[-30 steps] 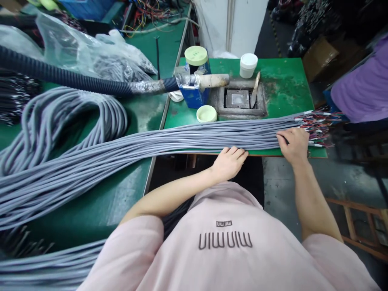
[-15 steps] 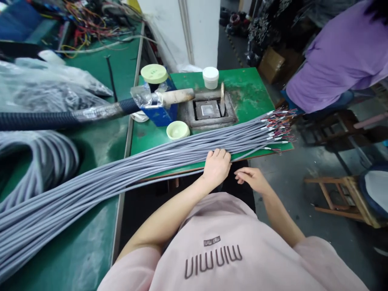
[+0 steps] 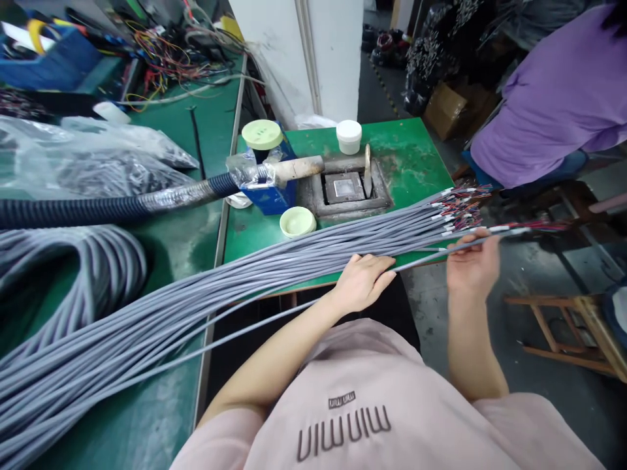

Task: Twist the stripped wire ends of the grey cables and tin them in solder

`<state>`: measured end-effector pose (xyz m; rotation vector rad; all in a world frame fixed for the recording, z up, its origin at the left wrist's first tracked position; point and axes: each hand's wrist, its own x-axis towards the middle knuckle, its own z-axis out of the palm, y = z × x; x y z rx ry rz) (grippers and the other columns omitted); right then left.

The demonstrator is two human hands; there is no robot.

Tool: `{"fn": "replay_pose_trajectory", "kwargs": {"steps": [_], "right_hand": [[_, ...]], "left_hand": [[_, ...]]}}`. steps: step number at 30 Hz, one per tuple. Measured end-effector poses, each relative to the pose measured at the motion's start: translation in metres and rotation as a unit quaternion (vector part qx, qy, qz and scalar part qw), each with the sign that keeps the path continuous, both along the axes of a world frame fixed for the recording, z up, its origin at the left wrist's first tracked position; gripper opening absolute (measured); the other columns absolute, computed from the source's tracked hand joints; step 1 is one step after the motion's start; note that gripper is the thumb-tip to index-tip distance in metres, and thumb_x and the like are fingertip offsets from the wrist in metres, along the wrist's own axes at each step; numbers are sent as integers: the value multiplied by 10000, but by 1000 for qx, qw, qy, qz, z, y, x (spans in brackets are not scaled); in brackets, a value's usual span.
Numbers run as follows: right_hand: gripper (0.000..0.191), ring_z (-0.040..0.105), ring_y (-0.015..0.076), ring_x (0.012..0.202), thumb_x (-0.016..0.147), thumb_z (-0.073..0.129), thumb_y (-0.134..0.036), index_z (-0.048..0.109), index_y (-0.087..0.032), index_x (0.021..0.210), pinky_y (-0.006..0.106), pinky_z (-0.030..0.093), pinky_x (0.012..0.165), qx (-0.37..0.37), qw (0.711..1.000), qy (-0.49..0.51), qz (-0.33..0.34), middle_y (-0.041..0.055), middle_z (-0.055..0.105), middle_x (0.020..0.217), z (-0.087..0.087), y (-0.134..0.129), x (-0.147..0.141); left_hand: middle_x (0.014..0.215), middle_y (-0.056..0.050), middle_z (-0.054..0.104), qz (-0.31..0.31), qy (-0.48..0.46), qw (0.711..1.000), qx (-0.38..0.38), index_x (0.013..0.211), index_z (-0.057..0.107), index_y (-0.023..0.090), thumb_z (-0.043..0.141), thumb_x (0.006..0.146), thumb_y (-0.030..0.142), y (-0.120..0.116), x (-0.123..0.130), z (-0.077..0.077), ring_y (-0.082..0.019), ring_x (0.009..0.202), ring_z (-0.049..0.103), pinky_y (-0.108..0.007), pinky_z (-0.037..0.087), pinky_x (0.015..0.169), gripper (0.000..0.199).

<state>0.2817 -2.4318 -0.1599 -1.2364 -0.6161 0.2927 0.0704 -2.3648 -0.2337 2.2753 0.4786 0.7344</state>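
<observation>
A long bundle of grey cables (image 3: 294,254) lies slanting across the green tables, its stripped ends with thin coloured wires (image 3: 465,205) at the right. My right hand (image 3: 474,264) pinches one grey cable (image 3: 418,262) close to its end, and the end's reddish wires point right past the table corner. Farther back along that same cable, my left hand (image 3: 363,282) is closed around it at the bundle's front edge. The left fingertips rest against the bundle and are partly hidden.
Behind the bundle are a sunken solder pot (image 3: 345,189) with a scraper-like tool (image 3: 368,171), a white tub (image 3: 349,137), a pale green dish (image 3: 297,222) and a hose (image 3: 186,194). Coiled cable (image 3: 110,261) lies left. A person in purple (image 3: 553,111) sits at right, near a wooden stool (image 3: 563,313).
My right hand has moved right and up from beside the left hand and now grips a cable near its end. That cable's end now sticks out beyond the bundle's ends.
</observation>
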Motion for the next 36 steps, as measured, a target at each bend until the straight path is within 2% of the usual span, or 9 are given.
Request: {"fn": "replay_pose_trajectory", "kwargs": {"steps": [4, 8, 13, 17, 20, 23, 27, 31, 36], "right_hand": [[283, 566, 145, 581, 933, 438, -472, 607, -248, 906, 318, 501, 603, -24, 985, -167, -25, -18, 554, 669, 14, -5, 8], [270, 644, 181, 762, 882, 572, -447, 657, -200, 811, 323, 523, 703, -219, 957, -160, 98, 44, 673, 788, -10, -23, 17], [346, 643, 187, 810, 854, 590, -507, 688, -177, 823, 313, 528, 725, -295, 935, -179, 76, 61, 691, 865, -33, -8, 36], [374, 603, 153, 712, 892, 530, -513, 634, -186, 745, 276, 493, 683, -314, 909, -263, 80, 25, 644, 749, -13, 7, 31], [360, 583, 135, 677, 941, 470, -468, 605, -192, 755, 259, 465, 681, -347, 871, -292, 188, 1, 605, 680, 3, -3, 3], [347, 563, 119, 610, 961, 439, -439, 585, -189, 769, 245, 436, 611, -412, 805, -273, 328, -11, 587, 652, 5, -19, -32], [338, 547, 108, 527, 971, 413, -417, 554, -192, 762, 240, 430, 563, -448, 766, -241, 393, -32, 548, 577, -4, -23, -66], [327, 546, 109, 526, 967, 420, -408, 557, -195, 759, 238, 437, 558, -451, 758, -244, 404, -31, 542, 565, -7, -15, -77], [335, 545, 112, 536, 970, 419, -411, 569, -195, 762, 245, 430, 562, -448, 751, -239, 421, -25, 546, 565, -7, -9, -77]], "left_hand": [[1245, -40, 665, -24, 40, 999, 3, 1253, 572, 205, 268, 1024, 368, 6, -1, 12, -190, 1017, 595, -359, 374, 788, 414], [1267, -55, 653, -27, 49, 998, 20, 1279, 556, 191, 308, 1013, 402, 7, -1, 11, -201, 1026, 577, -358, 365, 804, 420], [1300, -71, 634, -11, 31, 999, 36, 1292, 552, 187, 372, 997, 418, 3, 4, 3, -215, 1033, 564, -373, 351, 806, 416], [1289, -86, 638, 2, -7, 1000, 4, 1273, 577, 189, 429, 980, 399, 4, 6, -1, -236, 1047, 565, -389, 365, 834, 390], [1210, -94, 673, -8, -97, 990, -102, 1205, 626, 185, 531, 938, 374, 6, 0, -2, -231, 1063, 578, -393, 399, 905, 341], [996, -88, 716, 4, -212, 931, -298, 1103, 674, 164, 632, 874, 371, 6, -10, 0, -192, 919, 625, -343, 463, 856, 311], [860, -55, 704, 19, -310, 814, -491, 918, 703, 145, 732, 784, 373, 4, -18, 1, -135, 750, 616, -265, 477, 716, 266], [639, 24, 602, 74, -381, 741, -547, 706, 619, 136, 802, 709, 322, 1, -17, -4, -62, 587, 516, -196, 414, 597, 260], [701, 15, 649, 85, -449, 679, -575, 782, 635, 155, 795, 720, 300, 2, -16, -13, -77, 654, 581, -208, 464, 670, 224]]}}
